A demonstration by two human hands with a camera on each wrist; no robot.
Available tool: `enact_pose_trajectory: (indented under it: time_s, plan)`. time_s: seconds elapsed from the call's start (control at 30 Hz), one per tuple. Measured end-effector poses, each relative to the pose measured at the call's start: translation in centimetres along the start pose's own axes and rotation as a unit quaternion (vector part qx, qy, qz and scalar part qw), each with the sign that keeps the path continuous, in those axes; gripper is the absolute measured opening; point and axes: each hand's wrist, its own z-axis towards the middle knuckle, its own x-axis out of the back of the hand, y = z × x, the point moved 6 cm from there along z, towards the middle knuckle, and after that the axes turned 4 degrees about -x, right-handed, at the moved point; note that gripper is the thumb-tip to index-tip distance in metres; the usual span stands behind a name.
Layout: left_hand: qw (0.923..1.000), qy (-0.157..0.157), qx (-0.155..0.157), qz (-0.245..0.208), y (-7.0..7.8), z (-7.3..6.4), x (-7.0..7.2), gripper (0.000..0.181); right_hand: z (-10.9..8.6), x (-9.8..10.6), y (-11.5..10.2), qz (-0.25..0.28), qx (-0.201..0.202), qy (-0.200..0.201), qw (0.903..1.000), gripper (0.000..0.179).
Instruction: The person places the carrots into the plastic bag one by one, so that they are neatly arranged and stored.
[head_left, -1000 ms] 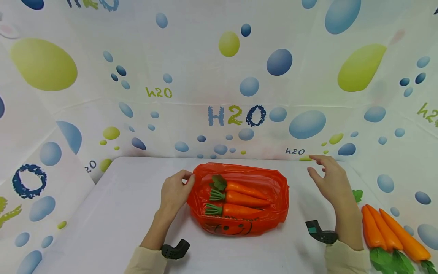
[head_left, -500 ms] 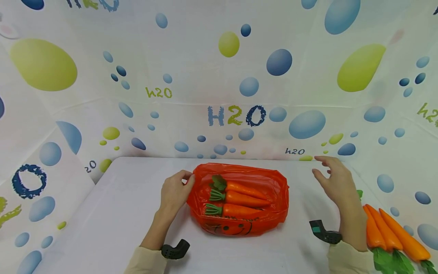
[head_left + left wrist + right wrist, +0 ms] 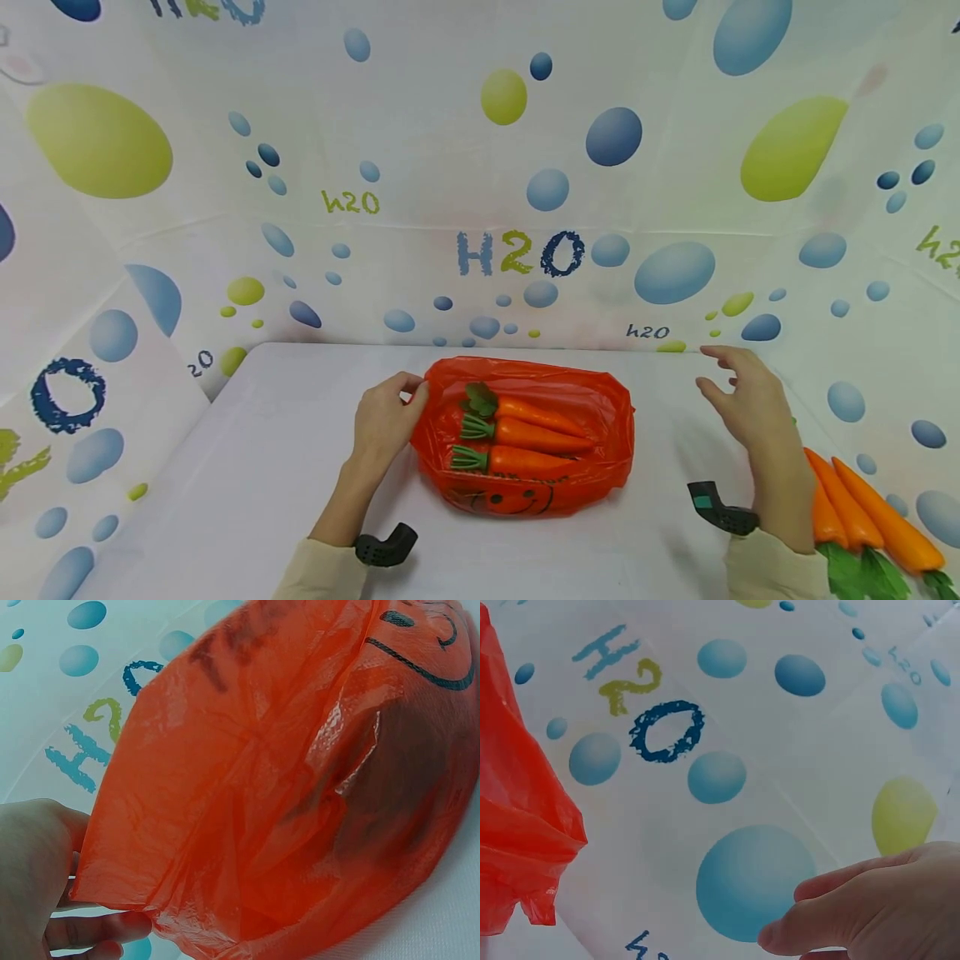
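The thin, glossy red plastic bag with a black smiling face printed on its front seemed the likeliest source of trouble. Its film looked slack and slippery, so the left hand might have lost the corner, or a hard pull might have stretched or torn it. With nothing propping the bag's right end, that side could have sagged inward over the three glossy orange carrots with green tops lying in it. To the right of the bag, the right forearm hid part of three more smooth orange carrots with broad leafy tops; a low sweep of that arm could perhaps have knocked them.

The bag lay between the two hands. The left hand touched its left edge, thumb and fingers pinching the plastic, as the left wrist view also showed. The right hand hung to the bag's right, well apart from it, thumb spread from loosely bent fingers and holding nothing. The carrots outside lay beyond that hand, farther right of the bag, their leafy ends toward the person.
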Motion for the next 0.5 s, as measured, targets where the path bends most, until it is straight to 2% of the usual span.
enact_pose_trajectory:
  time_s: [0.27,0.5]
  plan:
    - [1.0,0.007,-0.001,0.001,-0.14,0.04,0.41,0.022,-0.05,0.14,-0.02,-0.001,0.005,-0.004,1.0,0.053]
    - [1.0,0.004,-0.004,-0.004,-0.1,-0.01,0.08,0.021,-0.07,-0.11,0.82,-0.018,0.006,-0.016,0.9997,0.053]
